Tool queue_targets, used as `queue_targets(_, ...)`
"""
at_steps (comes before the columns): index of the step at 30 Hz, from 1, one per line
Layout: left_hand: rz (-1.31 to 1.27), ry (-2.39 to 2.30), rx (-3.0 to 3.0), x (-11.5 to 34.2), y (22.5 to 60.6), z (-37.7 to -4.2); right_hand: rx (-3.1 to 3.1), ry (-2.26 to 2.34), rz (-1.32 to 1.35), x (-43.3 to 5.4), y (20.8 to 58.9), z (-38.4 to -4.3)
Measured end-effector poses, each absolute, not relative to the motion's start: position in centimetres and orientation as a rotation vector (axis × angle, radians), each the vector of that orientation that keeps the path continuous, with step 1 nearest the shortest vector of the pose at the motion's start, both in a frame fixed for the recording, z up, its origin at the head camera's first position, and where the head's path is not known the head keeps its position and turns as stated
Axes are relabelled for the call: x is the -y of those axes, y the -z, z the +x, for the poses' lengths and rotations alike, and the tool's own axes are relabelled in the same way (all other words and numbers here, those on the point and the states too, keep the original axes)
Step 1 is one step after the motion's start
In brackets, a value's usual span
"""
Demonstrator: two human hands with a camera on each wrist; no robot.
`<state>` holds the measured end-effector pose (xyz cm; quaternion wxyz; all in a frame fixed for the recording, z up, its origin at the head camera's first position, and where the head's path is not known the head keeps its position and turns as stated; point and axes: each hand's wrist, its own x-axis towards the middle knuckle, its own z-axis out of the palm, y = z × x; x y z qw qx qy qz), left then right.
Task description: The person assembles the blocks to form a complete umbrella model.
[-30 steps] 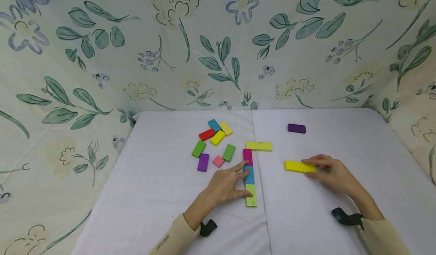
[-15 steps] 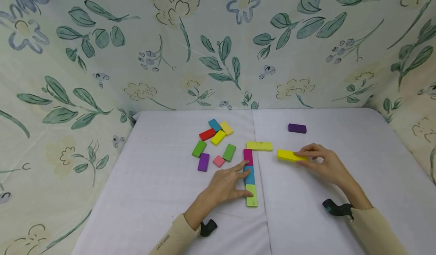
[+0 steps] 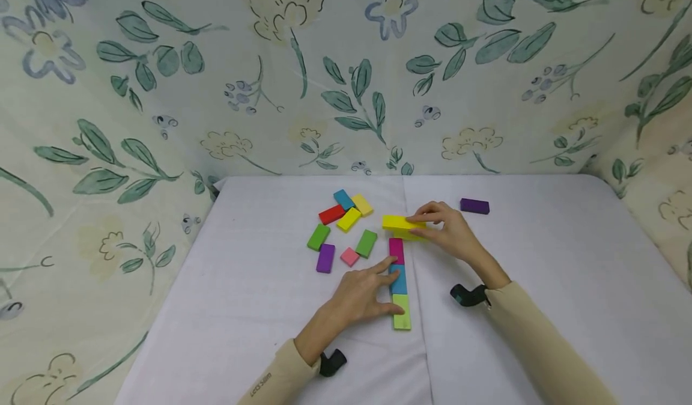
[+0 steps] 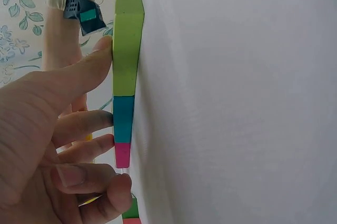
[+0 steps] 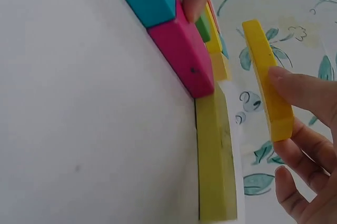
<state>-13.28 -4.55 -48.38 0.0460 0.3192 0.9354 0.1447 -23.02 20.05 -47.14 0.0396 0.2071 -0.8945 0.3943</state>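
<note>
Broadly, the white-covered counter (image 3: 238, 321) carries a partly built layout of flat blocks near its middle, with loose pieces lying to either side.

The right grip (image 3: 451, 231) pinches a bright yellow block (image 5: 266, 76) between thumb and fingers, closed only to that block's width. The left grip (image 3: 357, 297) has hold of nothing; its fingers are spread along the row (image 3: 401, 286), touching it as though to steady it.

That row looks finished as far as it goes: three blocks end to end, no gaps showing. Across its far end lies a dull yellow block (image 5: 210, 155), pointing off to the right and seemingly touching the row, so the corner also looks done. The bright yellow block is not yet set down; the head view has it above the dull yellow one, and the right wrist view shows the two apart.

Within the row, the lime block (image 3: 402, 321) is longest, then the blue block (image 3: 399, 282), then the magenta block (image 3: 396, 249).

Unplaced, judging by how they lie, are a dark purple block (image 3: 474, 206) beyond the right grip and eight others on the left, the smallest a pink block (image 3: 349, 256). How many of these belong in the layout I cannot tell.
</note>
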Motion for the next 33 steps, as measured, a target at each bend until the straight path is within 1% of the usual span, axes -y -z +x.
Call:
queue_targets(6,0.98,-0.419,-2.864,4.5,48.3,-13.3,2.749,-1.209,0.684,-16.3,47.5,-24.6)
queue_targets(14,0.981,-0.449,-2.859,4.7,48.4,-13.3,2.838,-1.164,0.6,-13.7,48.4,-25.6)
queue_targets(23,0.981,-0.446,-2.855,4.8,48.2,-13.3,2.879,-1.089,0.691,-12.6,48.7,-25.3)
queue_targets(29,0.988,-0.436,-2.864,4.8,48.3,-13.3,2.876,-1.004,0.726,-12.9,48.7,-25.2)
queue_targets(33,0.994,-0.438,-2.866,4.8,48.4,-13.3,2.882,-1.043,0.724,-13.4,48.7,-25.2)
